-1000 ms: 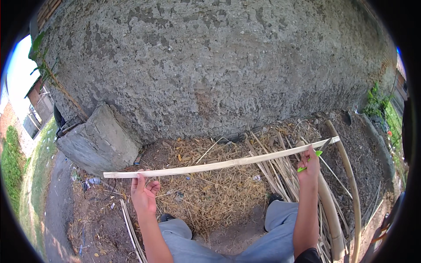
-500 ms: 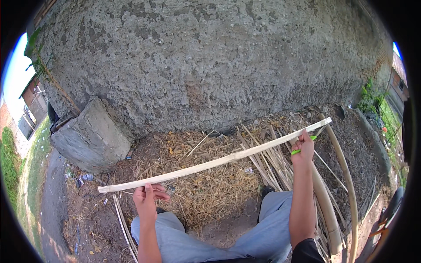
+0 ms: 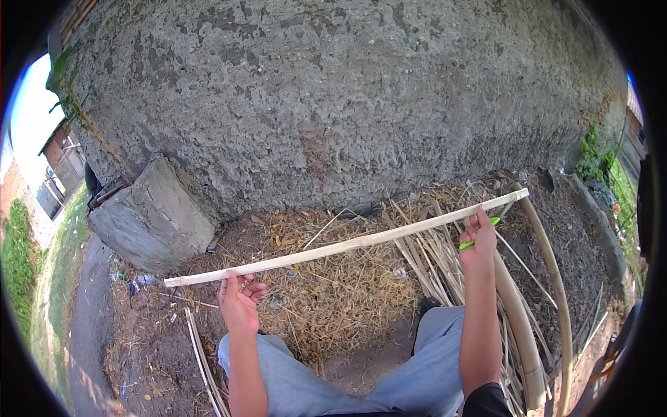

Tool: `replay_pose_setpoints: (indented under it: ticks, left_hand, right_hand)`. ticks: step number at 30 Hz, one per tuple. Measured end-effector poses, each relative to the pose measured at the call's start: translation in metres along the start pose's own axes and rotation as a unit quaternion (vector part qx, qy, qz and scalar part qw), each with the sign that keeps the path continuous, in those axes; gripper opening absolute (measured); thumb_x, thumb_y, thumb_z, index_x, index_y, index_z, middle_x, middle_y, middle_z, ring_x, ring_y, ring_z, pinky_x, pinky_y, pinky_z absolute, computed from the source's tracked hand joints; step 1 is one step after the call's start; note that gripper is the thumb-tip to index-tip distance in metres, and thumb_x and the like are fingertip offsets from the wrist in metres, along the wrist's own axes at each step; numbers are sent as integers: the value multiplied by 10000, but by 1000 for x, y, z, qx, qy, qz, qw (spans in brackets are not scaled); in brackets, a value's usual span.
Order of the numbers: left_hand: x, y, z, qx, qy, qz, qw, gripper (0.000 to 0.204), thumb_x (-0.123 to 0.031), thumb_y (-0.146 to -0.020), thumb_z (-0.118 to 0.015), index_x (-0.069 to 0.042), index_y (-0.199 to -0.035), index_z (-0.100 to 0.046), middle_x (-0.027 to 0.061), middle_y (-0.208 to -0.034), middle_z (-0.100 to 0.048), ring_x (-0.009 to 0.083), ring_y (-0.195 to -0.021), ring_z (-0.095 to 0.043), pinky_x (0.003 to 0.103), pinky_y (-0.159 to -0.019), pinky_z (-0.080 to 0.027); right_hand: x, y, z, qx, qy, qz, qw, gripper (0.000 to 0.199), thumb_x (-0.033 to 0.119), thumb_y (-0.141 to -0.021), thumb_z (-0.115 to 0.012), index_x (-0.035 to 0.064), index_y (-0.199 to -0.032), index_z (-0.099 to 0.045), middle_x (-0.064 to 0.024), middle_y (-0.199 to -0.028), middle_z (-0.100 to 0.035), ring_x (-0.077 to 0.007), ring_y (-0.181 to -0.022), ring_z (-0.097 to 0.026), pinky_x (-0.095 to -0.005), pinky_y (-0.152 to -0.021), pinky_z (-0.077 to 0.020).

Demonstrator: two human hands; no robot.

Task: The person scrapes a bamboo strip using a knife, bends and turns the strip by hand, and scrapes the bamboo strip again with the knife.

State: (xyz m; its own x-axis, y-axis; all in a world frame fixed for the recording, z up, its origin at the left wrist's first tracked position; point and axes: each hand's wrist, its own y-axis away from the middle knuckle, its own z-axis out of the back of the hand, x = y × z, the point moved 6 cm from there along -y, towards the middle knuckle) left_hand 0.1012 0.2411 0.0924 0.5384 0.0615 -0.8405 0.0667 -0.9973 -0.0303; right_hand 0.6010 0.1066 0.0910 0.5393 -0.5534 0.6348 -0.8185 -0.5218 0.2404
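The pale strip (image 3: 354, 243) slants across, pinched by the left hand (image 3: 240, 309) and right hand (image 3: 478, 242), each end jutting beyond the grip.

Long pale strip (image 3: 333, 248), slanting, right end higher, green handle (image 3: 466, 244) beneath

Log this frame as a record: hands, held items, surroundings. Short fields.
left_hand: pinching bamboo strip near its left end
right_hand: gripping strip near its right end, plus green tool handle, partly hidden
strip_pose: slanted, right end higher in picture
ground_right: thin split strips, two thicker bamboo poles
ground_left: narrow pale strips
ground_center: dry straw-like litter
backdrop: rough grey wall, concrete block at left
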Motion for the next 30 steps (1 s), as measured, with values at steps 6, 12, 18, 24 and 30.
replay_pose_setpoints:
  ticks: [6,12,18,24,30]
  left_hand:
    - [8,-4,-4,12,6,25,1000,275,-338,-995,-536,-64,-984,-555,79,-819,-613,242,-646,-663,342,-561,-560]
    - [14,2,-12,50,-31,34,998,298,-322,-1016,-493,-36,-986,-566,107,-845,-638,249,-647,-672,345,-557,-564]
    - [13,14,-23,131,-38,23,990,361,-334,-1032,-441,8,-1016,-558,132,-912,-644,268,-682,-689,363,-594,-588]
    - [9,18,-26,159,-89,-6,983,342,-318,-1035,-436,5,-1059,-544,119,-955,-614,245,-692,-675,358,-595,-580]
    - [7,18,-28,160,-79,6,984,313,-283,-1039,-430,8,-1064,-544,122,-951,-617,250,-687,-675,362,-590,-576]
  right_hand:
    - [-3,-8,4,-57,-1,-2,998,171,269,-956,-612,166,-843,-536,66,-707,-477,-52,-454,-299,-230,-404,-264]
    - [4,-29,24,-79,-2,-9,997,208,307,-982,-567,179,-824,-521,83,-670,-431,-42,-466,-292,-223,-422,-256]
    - [16,-37,34,-104,-19,28,994,195,307,-992,-541,170,-853,-535,78,-681,-447,-43,-474,-307,-210,-422,-254]
    - [17,-42,39,-97,-32,23,995,177,272,-993,-532,136,-878,-534,56,-701,-470,-52,-456,-306,-218,-398,-252]
    - [18,-42,39,-91,-25,28,995,185,262,-993,-529,141,-855,-510,53,-688,-437,-50,-456,-302,-217,-401,-256]
